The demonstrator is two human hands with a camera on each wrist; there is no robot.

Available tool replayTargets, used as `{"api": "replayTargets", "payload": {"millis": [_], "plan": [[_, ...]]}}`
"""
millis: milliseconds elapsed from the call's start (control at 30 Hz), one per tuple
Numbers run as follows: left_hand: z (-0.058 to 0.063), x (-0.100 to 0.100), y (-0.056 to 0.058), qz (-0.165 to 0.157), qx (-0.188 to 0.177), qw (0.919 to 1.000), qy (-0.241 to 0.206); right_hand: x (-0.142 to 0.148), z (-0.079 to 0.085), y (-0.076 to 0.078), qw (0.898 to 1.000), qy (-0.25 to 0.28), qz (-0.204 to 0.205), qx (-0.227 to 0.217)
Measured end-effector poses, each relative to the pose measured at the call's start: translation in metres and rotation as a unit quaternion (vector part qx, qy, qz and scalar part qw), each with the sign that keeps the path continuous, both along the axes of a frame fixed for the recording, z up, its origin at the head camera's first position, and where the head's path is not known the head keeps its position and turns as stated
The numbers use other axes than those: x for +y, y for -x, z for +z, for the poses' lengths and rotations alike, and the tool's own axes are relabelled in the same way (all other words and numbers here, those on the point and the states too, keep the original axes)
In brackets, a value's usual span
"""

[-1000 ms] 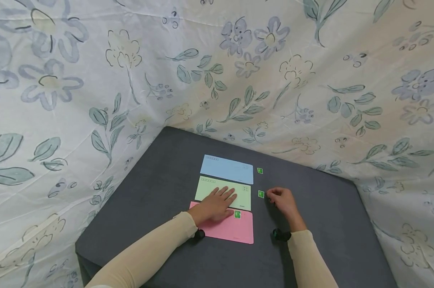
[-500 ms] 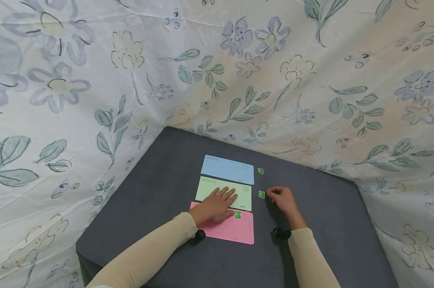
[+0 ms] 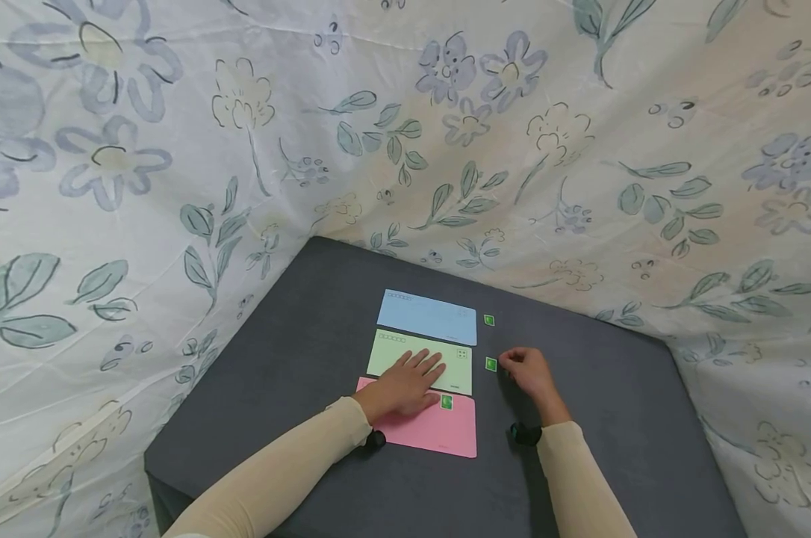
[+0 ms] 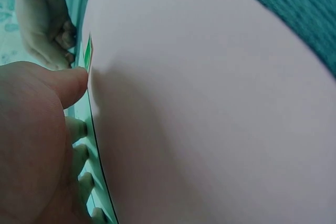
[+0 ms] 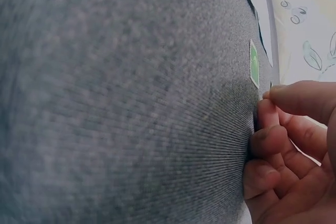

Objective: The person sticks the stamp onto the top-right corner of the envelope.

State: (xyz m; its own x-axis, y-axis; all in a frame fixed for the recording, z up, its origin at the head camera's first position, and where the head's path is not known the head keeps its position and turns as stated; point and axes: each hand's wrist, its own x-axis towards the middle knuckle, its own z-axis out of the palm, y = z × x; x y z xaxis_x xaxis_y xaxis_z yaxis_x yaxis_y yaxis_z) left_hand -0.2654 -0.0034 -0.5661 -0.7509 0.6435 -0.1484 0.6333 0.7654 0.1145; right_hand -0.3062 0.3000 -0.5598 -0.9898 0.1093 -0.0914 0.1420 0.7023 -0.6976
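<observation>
My left hand (image 3: 408,382) lies with fingers spread across the light green envelope (image 3: 387,357) and the pink envelope (image 3: 439,437). Its thumb tip reaches the edge of a green stamp (image 3: 446,402) at the pink envelope's upper right; the left wrist view has this stamp (image 4: 88,52) edge-on with one end lifted. My right hand (image 3: 528,370) rests on the dark cloth, fingers curled and thumb tip against the index finger (image 5: 268,109). Just left of those fingertips a second green stamp (image 3: 491,364) lies flat on the cloth (image 5: 131,77), apart from them in the right wrist view.
A blue envelope (image 3: 427,317) lies beyond the green one, with a third green stamp (image 3: 489,320) to its right. Dark cloth covers the table (image 3: 607,418). Floral fabric (image 3: 473,112) hangs behind the table and along its sides.
Both hands keep their places over the envelopes and beside the stamp. Only the head view shifts slightly.
</observation>
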Motion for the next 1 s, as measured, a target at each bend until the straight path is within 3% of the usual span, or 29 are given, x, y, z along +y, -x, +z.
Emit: {"api": "replayTargets", "payload": {"millis": [300, 533, 1000], "plan": [[0.0014, -0.0001, 0.0001, 0.001, -0.003, 1.0, -0.003, 0.0004, -0.0038, 0.0068, 0.999, -0.029, -0.003, -0.014], [0.0006, -0.0004, 0.0014, 0.002, -0.005, 1.0, -0.006, -0.0017, -0.0036, 0.0091, 0.998, -0.055, 0.001, 0.001], [0.0005, -0.0008, 0.0015, 0.001, 0.0, 0.9999, -0.01, -0.0083, 0.0014, 0.0088, 0.998, -0.068, 0.004, 0.002]]}}
